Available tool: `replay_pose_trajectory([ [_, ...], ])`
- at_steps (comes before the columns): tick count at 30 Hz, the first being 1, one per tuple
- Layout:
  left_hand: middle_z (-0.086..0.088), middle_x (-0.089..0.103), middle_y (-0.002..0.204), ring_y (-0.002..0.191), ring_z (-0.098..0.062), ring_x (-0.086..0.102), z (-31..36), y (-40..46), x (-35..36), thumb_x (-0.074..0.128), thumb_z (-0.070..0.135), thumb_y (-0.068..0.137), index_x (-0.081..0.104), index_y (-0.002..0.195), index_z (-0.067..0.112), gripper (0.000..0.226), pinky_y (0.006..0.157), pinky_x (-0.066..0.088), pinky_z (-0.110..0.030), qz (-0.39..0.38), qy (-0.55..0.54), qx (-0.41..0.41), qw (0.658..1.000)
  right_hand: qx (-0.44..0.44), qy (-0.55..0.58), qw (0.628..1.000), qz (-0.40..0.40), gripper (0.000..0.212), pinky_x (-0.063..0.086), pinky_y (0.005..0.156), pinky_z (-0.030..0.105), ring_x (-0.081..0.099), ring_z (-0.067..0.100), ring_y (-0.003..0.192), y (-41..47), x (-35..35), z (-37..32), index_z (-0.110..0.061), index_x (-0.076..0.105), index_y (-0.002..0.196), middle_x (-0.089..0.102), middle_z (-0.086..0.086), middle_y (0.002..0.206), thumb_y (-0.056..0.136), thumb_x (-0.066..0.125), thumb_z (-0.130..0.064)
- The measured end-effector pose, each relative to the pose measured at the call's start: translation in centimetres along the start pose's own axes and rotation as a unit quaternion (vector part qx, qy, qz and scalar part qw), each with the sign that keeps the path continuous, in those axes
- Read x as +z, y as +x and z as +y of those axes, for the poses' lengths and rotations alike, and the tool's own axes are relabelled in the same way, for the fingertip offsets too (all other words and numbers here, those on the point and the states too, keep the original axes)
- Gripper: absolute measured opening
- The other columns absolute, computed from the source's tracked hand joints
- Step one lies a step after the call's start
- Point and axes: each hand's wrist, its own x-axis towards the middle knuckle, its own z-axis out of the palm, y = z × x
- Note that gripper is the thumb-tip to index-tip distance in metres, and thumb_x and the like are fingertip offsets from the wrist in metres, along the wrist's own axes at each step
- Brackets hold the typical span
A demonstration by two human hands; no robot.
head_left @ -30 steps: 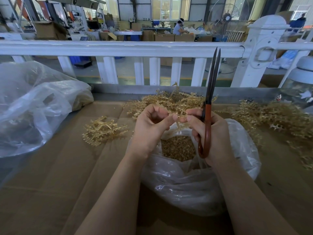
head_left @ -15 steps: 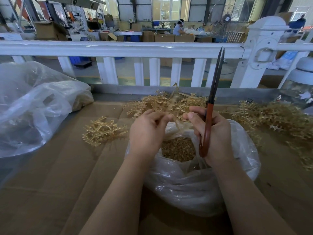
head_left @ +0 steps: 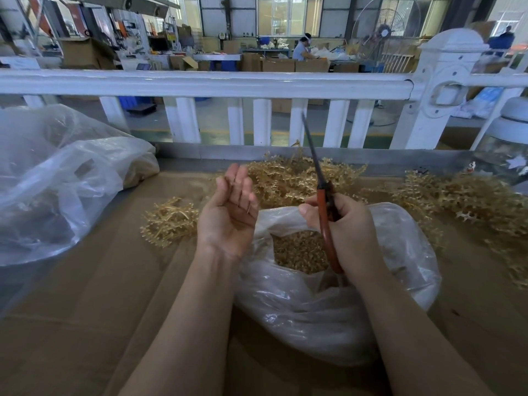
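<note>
Left to right:

Big clear plastic bag (head_left: 57, 181) at far left on the cardboard top (head_left: 100, 295), crumpled. Contents unclear.

Small clump of gold plastic sprigs (head_left: 168, 221) sits just left of the left hand (head_left: 228, 218). That hand is palm up with fingers straight, gripping nothing. A few thin dark slivers lie across its fingers (head_left: 241, 192); can't tell what they are. It hovers at the left rim of the open bag (head_left: 328, 310), which holds loose gold bits (head_left: 300, 250).

Scissors (head_left: 322, 200) are in the right hand (head_left: 351, 232), just right of the left hand and not touching it. Fingers are curled round the red-brown handle and the thumb lies along the shank. The hand is above the bag mouth.

Scissors' long axis is near vertical in view. The handle loop sits low over the gold bits. The blades point up and away, tipped slightly left toward the white railing (head_left: 200, 84). Blades together, the tip crossing the middle sprig pile (head_left: 285, 178) behind.

A larger sprig pile (head_left: 471, 204) is at right, well apart from both hands.

Count:
- scissors: 1 pair
- plastic bags: 2
- sprig piles: 3
- hands: 2
</note>
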Motion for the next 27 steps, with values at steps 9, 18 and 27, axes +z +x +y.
replay_pose_trajectory([
  [9, 0.001, 0.063, 0.071, 0.064, -0.007, 0.061, -1.1, 0.2, 0.3, 0.048, 0.013, 0.101, 0.067, 0.11, 0.004, 0.022, 0.067, 0.055, -0.017, -0.019, 0.204, 0.056, 0.977, -0.079, -0.213, 0.974, -0.006, 0.041, 0.034, 0.047, 0.012, 0.058, -0.002, 0.061, -0.3, 0.5, 0.4, -0.031, 0.058, 0.072, 0.058, -0.018, 0.058, 0.072, 0.072, -0.069],
  [18, -0.023, 0.054, 0.137, 0.079, -0.012, 0.066, -0.7, -0.3, 0.7, 0.053, -0.003, 0.093, 0.067, 0.1, 0.0, 0.015, 0.08, 0.058, -0.021, -0.055, 0.185, 0.05, 0.98, -0.059, -0.252, 0.966, 0.007, 0.044, 0.038, 0.054, 0.022, 0.056, 0.0, 0.067, -0.2, 0.4, 0.8, -0.035, 0.05, 0.076, 0.059, -0.017, 0.068, 0.074, 0.061, -0.078],
  [27, -0.01, 0.07, 0.101, 0.078, -0.014, 0.071, -0.5, -0.1, 0.5, 0.064, -0.001, 0.075, 0.071, 0.097, 0.0, 0.023, 0.079, 0.059, -0.023, -0.057, 0.161, 0.063, 0.983, -0.067, -0.263, 0.962, -0.005, 0.045, 0.039, 0.057, 0.021, 0.056, 0.0, 0.071, -0.3, 0.3, 1.0, -0.034, 0.055, 0.086, 0.059, -0.018, 0.074, 0.075, 0.059, -0.078],
])
